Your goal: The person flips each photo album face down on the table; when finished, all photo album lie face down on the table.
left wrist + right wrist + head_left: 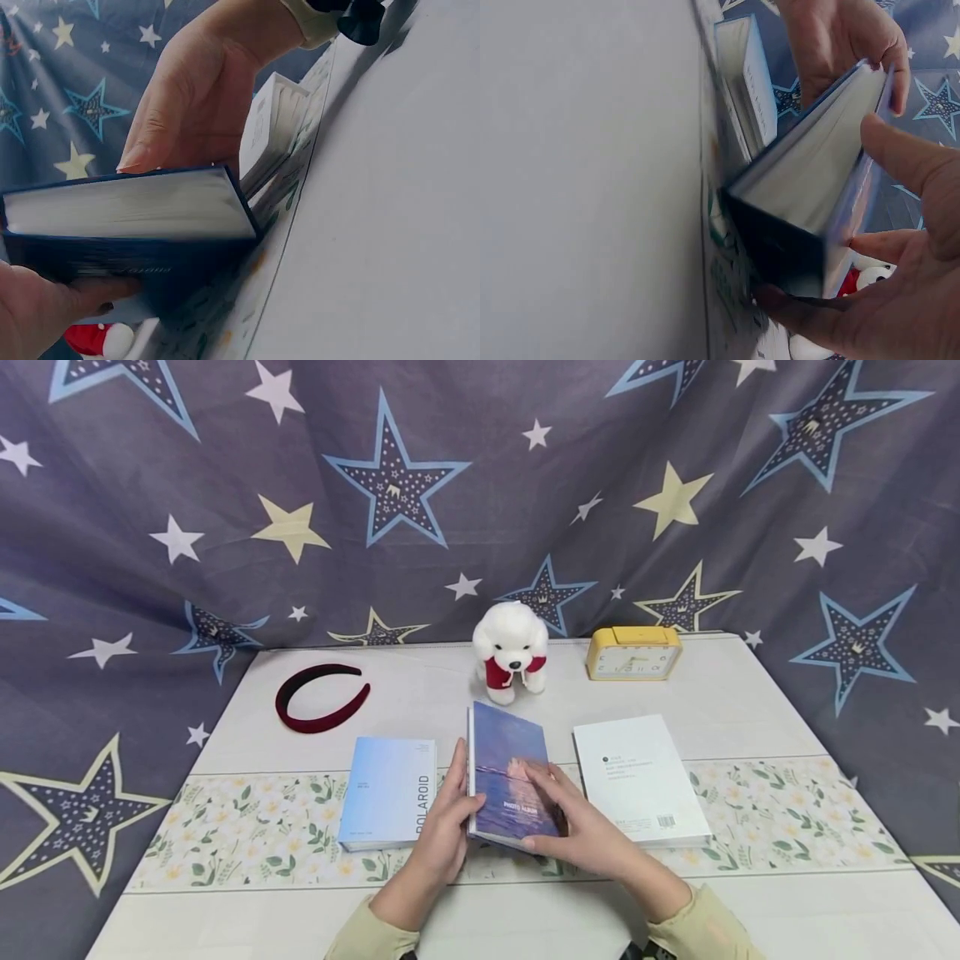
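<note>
Purple-blue with a pinkish patch, the photo album (506, 739) is held tilted over the floral band (262, 835) of the white table (225, 918), between two other books. On its left edge the left hand (442, 835) has a firm grip, thumb resting over the front cover; the right hand's (573, 822) grip grasps the other side, fingers on the cover and thumb near the lower edge. Both wrist views show the album's pale page edges between its covers. Left of it lies a light-blue book (386, 793) lettered POLAROID, to the right a white book (637, 777) with a barcode. Just beyond the album stands a white plush dog (512, 643) in red; a yellow clock (633, 656) is at back right, a dark red headband (300, 722) at back left. Behind everything hangs star-patterned grey cloth (225, 468).
</note>
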Demonstrator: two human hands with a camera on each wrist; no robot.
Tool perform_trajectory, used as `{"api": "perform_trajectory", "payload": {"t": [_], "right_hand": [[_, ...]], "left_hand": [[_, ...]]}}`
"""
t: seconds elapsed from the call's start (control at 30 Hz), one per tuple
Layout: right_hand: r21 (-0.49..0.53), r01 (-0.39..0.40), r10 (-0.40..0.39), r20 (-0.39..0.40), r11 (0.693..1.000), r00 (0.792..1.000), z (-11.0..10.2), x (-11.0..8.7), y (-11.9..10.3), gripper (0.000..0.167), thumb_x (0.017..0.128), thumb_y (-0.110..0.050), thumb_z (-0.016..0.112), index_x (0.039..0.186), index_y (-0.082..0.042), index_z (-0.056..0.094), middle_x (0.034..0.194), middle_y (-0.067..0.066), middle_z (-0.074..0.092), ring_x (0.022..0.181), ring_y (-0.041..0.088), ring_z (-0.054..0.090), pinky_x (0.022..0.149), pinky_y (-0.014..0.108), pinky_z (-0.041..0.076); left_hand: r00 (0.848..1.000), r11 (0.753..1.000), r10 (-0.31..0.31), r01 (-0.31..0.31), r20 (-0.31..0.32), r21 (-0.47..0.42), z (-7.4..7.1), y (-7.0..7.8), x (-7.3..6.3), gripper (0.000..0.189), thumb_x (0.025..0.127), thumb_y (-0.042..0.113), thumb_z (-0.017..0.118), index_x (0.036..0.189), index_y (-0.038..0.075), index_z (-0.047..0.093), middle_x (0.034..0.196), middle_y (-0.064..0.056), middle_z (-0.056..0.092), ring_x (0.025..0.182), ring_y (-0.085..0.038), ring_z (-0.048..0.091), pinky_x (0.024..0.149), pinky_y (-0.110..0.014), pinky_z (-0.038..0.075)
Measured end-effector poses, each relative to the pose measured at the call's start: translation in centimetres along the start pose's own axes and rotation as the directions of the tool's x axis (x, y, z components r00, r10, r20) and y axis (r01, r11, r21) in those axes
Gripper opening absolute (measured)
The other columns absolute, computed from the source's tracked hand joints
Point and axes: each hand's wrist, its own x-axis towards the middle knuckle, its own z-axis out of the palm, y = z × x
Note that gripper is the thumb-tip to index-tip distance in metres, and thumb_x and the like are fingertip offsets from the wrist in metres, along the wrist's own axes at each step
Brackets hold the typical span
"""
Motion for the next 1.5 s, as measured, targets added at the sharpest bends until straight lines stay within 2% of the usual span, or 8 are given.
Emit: {"api": "perform_trajectory", "payload": {"t": [0.3,0.5,0.73,0.8,0.97,1.13,1.33,1.5], "right_hand": [[-0.218,-0.036,0.03,-0.031,0.975,0.999,-0.4,-0.3,-0.5,0.085,0.085,-0.035,0.075,0.153,-0.009,0.032,0.161,0.022,0.005,0.142,0.044,0.022,0.108,0.06,0.029],[-0.325,-0.04,0.032,-0.03,0.945,0.999,-0.4,-0.4,-0.7,0.076,0.088,-0.025,0.074,0.149,0.0,0.036,0.159,0.022,0.016,0.139,0.041,0.03,0.107,0.054,0.034],[-0.432,-0.05,0.033,-0.046,0.9,0.998,0.0,-0.4,-0.8,0.068,0.087,-0.023,0.075,0.144,0.0,0.045,0.155,0.024,0.027,0.134,0.042,0.039,0.103,0.054,0.039],[-0.45,-0.05,0.031,-0.05,0.892,0.998,0.1,-0.3,-0.8,0.066,0.087,-0.022,0.075,0.143,0.0,0.047,0.154,0.025,0.029,0.133,0.043,0.041,0.103,0.054,0.039],[-0.516,-0.042,0.004,-0.074,0.856,0.997,0.4,-0.3,-1.3,0.063,0.085,-0.023,0.077,0.139,-0.001,0.052,0.151,0.026,0.035,0.131,0.043,0.044,0.102,0.053,0.041],[-0.573,0.08,-0.158,-0.088,0.816,0.983,0.9,0.3,-2.2,0.059,0.084,-0.023,0.077,0.132,0.004,0.058,0.145,0.028,0.042,0.132,0.042,0.041,0.106,0.053,0.037],[-0.469,0.206,-0.218,0.029,0.859,0.975,2.2,1.7,-3.0,0.061,0.089,-0.025,0.071,0.139,0.003,0.051,0.147,0.023,0.043,0.134,0.037,0.041,0.106,0.051,0.037],[-0.279,0.191,-0.149,0.164,0.941,0.975,3.6,3.2,-3.6,0.064,0.095,-0.031,0.063,0.146,0.001,0.041,0.15,0.019,0.04,0.138,0.032,0.038,0.111,0.047,0.032]], "left_hand": [[0.992,0.951,-0.067,0.097,-0.11,0.293,-1.1,-1.0,0.5,0.074,0.093,-0.01,0.035,0.157,0.008,0.001,0.163,-0.009,-0.002,0.148,-0.025,-0.002,0.118,-0.043,0.005],[0.975,0.833,-0.102,0.192,-0.197,0.518,-1.6,-1.8,0.5,0.082,0.091,-0.005,0.051,0.154,-0.003,0.0,0.161,-0.02,-0.002,0.147,-0.035,-0.003,0.116,-0.052,0.001],[0.99,0.545,-0.061,0.142,-0.129,0.826,-1.4,-2.0,0.2,0.068,0.094,0.004,0.058,0.147,-0.016,0.02,0.156,-0.034,0.001,0.143,-0.047,0.012,0.113,-0.056,0.017],[0.991,0.498,-0.055,0.134,-0.123,0.857,-1.2,-2.0,0.1,0.064,0.095,0.005,0.058,0.145,-0.017,0.026,0.156,-0.034,0.002,0.142,-0.048,0.016,0.112,-0.055,0.022],[0.99,0.449,-0.061,0.14,-0.126,0.882,-1.1,-1.8,0.1,0.062,0.096,0.007,0.058,0.145,-0.015,0.028,0.156,-0.033,0.002,0.142,-0.047,0.018,0.111,-0.054,0.025],[0.991,0.417,-0.054,0.133,-0.122,0.899,-1.2,-1.4,-0.2,0.061,0.095,0.008,0.058,0.145,-0.015,0.031,0.156,-0.034,0.005,0.141,-0.048,0.019,0.111,-0.055,0.025],[0.992,0.34,0.024,0.106,-0.121,0.935,-1.8,0.0,-0.6,0.063,0.093,0.012,0.063,0.143,-0.014,0.035,0.155,-0.034,0.012,0.143,-0.047,0.013,0.112,-0.058,0.02],[0.983,0.204,0.108,0.125,-0.149,0.971,-3.9,1.2,-1.2,0.068,0.091,0.016,0.066,0.145,-0.012,0.035,0.155,-0.033,0.014,0.144,-0.048,0.006,0.112,-0.059,0.018]]}}
